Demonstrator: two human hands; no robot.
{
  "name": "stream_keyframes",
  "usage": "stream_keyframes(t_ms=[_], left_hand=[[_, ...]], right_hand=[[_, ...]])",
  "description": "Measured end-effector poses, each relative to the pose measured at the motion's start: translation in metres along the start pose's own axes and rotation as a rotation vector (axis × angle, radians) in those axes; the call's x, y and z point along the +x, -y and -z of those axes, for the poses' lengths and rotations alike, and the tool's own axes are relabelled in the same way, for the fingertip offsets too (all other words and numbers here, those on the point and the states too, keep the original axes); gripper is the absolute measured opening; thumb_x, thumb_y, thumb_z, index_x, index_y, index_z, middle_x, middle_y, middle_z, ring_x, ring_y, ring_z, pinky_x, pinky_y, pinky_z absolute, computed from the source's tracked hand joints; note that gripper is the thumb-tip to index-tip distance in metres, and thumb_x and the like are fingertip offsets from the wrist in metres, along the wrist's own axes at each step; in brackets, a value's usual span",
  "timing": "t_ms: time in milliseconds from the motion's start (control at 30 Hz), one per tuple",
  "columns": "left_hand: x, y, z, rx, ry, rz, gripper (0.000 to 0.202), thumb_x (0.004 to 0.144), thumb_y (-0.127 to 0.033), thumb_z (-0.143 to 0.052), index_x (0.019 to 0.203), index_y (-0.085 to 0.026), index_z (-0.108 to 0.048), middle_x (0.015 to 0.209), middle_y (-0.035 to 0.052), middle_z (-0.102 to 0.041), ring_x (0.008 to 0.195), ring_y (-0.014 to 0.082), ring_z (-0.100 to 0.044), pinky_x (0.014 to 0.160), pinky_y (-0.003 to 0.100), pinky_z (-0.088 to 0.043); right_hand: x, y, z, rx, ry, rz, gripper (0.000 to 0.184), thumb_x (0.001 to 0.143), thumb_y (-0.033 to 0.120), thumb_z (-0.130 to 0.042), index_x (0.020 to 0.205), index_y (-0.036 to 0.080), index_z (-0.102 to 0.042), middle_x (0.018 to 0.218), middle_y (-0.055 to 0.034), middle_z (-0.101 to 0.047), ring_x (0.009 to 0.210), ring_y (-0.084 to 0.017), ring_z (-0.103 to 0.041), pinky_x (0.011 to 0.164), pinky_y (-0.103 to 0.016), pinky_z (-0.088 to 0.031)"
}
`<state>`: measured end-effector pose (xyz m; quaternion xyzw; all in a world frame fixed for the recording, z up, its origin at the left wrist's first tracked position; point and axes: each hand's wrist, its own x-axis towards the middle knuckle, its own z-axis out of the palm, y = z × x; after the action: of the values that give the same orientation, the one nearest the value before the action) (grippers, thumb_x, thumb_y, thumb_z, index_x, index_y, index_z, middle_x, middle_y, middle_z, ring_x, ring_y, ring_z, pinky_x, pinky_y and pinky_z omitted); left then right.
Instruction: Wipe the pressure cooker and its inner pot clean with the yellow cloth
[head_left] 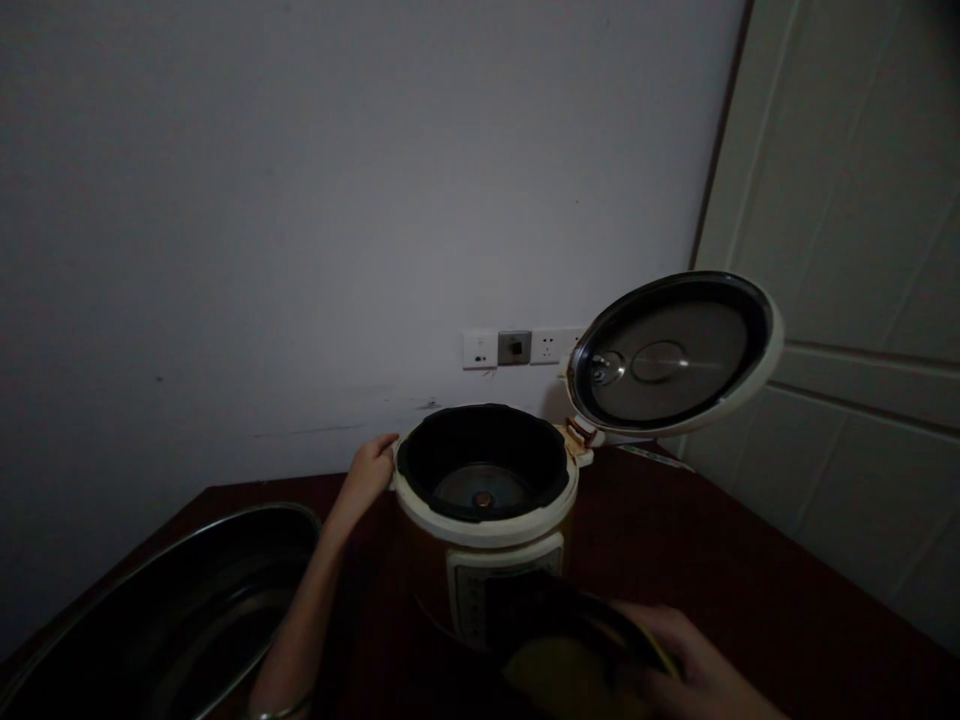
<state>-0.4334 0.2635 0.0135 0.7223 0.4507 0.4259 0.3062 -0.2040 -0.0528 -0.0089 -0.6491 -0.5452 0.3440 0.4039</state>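
While the left hand (pixel 364 478) rests against the cooker (pixel 431 565), the right hand (pixel 697 668) holds a dark pot (pixel 559 615) low in the foreground, tilted, just in front of the cooker's control panel (pixel 502 585). The left fingers (pixel 384 450) are open and slightly spread, their tips touching the outer side of the white rim (pixel 480 530); they appear to steady the cooker rather than clasp it. The right fingers (pixel 652 628) are curled closed over the pot's edge, gripping it from the right side. A yellowish patch (pixel 555 680) shows on the pot, but the light is too dim to tell whether it is food or a reflection. The cooker stands on a dark reddish-brown desk (pixel 750 570), its round lid (pixel 671 352) raised on a hinge (pixel 579 435) at the right, exposing a black inner wall (pixel 450 450) and a round metal plate (pixel 480 490) at the bottom. Handling note: one hand steadying the rim and a firm hold on the pot's edge suit this work; the pot is best kept level and clear of the rim, given the poor light. A large steel basin (pixel 165 610) lies on the desk to the left, near the left forearm (pixel 300 630). A wall socket panel (pixel 517 348) sits behind the cooker, and a pale door (pixel 847 250) stands to the right.
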Motion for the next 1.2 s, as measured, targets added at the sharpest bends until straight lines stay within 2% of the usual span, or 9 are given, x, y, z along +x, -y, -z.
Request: stream_keyframes(t_ms=[167,333,433,567,700,833,933,1067,1200], left_hand=[[-0.002,0.003,-0.002,0.004,-0.012,-0.034,0.041,0.074,-0.025,-0.043,0.105,-0.008,-0.064,0.11,0.014,-0.066,0.105,0.0243,-0.059,0.091,0.036,-0.044],[-0.005,0.0,-0.003,0.061,-0.038,-0.07,0.041,0.077,-0.022,-0.041,0.107,-0.007,-0.064,0.115,0.0157,-0.063,0.109,0.0234,-0.057,0.095,0.035,-0.041],[-0.006,-0.003,-0.002,0.078,-0.042,-0.073,0.039,0.078,-0.019,-0.04,0.106,-0.008,-0.064,0.114,0.0146,-0.064,0.108,0.0226,-0.058,0.095,0.035,-0.041],[-0.006,-0.006,-0.002,0.096,-0.04,-0.044,0.038,0.078,-0.017,-0.04,0.106,-0.007,-0.064,0.114,0.0153,-0.063,0.109,0.0232,-0.057,0.096,0.036,-0.041],[-0.006,-0.006,-0.002,0.084,-0.028,-0.046,0.038,0.078,-0.015,-0.04,0.107,-0.005,-0.064,0.116,0.0168,-0.062,0.111,0.0235,-0.056,0.096,0.036,-0.041],[-0.007,-0.006,-0.002,0.09,-0.033,-0.059,0.037,0.08,-0.017,-0.04,0.106,-0.006,-0.064,0.115,0.0165,-0.063,0.11,0.023,-0.057,0.096,0.035,-0.041],[-0.008,-0.007,-0.002,0.096,-0.034,-0.054,0.038,0.08,-0.017,-0.04,0.107,-0.006,-0.063,0.116,0.0163,-0.062,0.111,0.0227,-0.056,0.096,0.034,-0.04],[-0.009,-0.007,-0.002,0.103,-0.051,-0.052,0.037,0.081,-0.018,-0.04,0.107,-0.007,-0.063,0.116,0.0153,-0.062,0.11,0.0226,-0.056,0.096,0.036,-0.04],[-0.009,-0.005,-0.003,0.133,-0.048,-0.061,0.037,0.082,-0.018,-0.038,0.107,-0.01,-0.064,0.115,0.0128,-0.063,0.11,0.0212,-0.057,0.096,0.034,-0.041]], right_hand=[[0.018,0.046,0.042,0.201,-0.336,0.123,0.042,0.062,0.057,-0.064,0.078,0.018,-0.069,0.072,-0.0076,-0.069,0.074,-0.027,-0.065,0.065,-0.037,-0.054],[0.073,0.11,0.059,-0.131,-0.449,0.476,0.033,0.074,0.048,-0.055,0.086,0.019,-0.065,0.081,-0.0038,-0.067,0.075,-0.02,-0.061,0.065,-0.031,-0.05],[0.128,0.129,0.051,-0.508,-0.236,0.611,0.03,0.079,0.03,-0.049,0.102,0.015,-0.062,0.091,-0.0041,-0.066,0.08,-0.017,-0.059,0.072,-0.028,-0.046],[0.2,0.124,0.025,-1.037,0.085,0.464,0.028,0.08,0.023,-0.049,0.1,0.01,-0.063,0.09,-0.0106,-0.067,0.078,-0.017,-0.06,0.068,-0.024,-0.042],[0.242,0.105,-0.003,-1.177,0.263,0.412,0.032,0.079,0.021,-0.051,0.106,0.007,-0.061,0.101,-0.0167,-0.065,0.088,-0.023,-0.061,0.073,-0.028,-0.043],[0.249,0.091,-0.016,-1.14,0.479,0.392,0.039,0.076,0.014,-0.053,0.114,0.013,-0.06,0.106,-0.0086,-0.066,0.091,-0.018,-0.061,0.076,-0.024,-0.043],[0.242,0.084,-0.014,-1.076,0.671,0.295,0.048,0.076,0.025,-0.06,0.123,0.019,-0.055,0.11,-0.0039,-0.065,0.093,-0.016,-0.062,0.077,-0.022,-0.045],[0.232,0.081,-0.01,-0.971,0.768,0.099,0.066,0.08,0.051,-0.053,0.135,0.016,-0.042,0.133,-0.0126,-0.049,0.118,-0.025,-0.049,0.095,-0.034,-0.04],[0.232,0.079,-0.015,-0.963,0.868,0.125,0.057,0.089,0.046,-0.039,0.137,0.014,-0.038,0.144,-0.0145,-0.032,0.133,-0.025,-0.028,0.108,-0.039,-0.022]])
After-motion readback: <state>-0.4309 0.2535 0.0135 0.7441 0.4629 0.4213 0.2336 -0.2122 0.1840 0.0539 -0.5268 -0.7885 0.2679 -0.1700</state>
